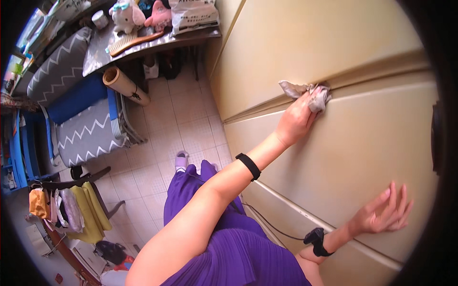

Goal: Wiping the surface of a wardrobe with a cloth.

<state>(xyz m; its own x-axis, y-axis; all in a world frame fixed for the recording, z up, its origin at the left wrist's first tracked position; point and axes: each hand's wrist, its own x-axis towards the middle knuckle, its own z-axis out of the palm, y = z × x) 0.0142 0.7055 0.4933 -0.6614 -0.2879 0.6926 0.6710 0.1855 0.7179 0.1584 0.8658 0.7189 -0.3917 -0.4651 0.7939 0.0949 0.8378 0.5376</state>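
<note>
My left hand grips a crumpled greyish cloth, its fingers partly hidden in the folds. The cloth lies against the recessed groove between two smooth cream-coloured panels of a large cabinet-like unit. One loose corner of the cloth sticks out to the left. Off to the lower right, my right hand is held with fingers apart and nothing in it, in front of the lower panel. Whether it touches that panel I cannot tell. Each forearm wears a black strap; the right one carries a small device with a cable.
A grey zigzag-patterned chair stands at left on the tiled floor. Behind it a table holds plush toys, a comb and a plastic bag. A rolled mat leans nearby. Cloths hang on a rack.
</note>
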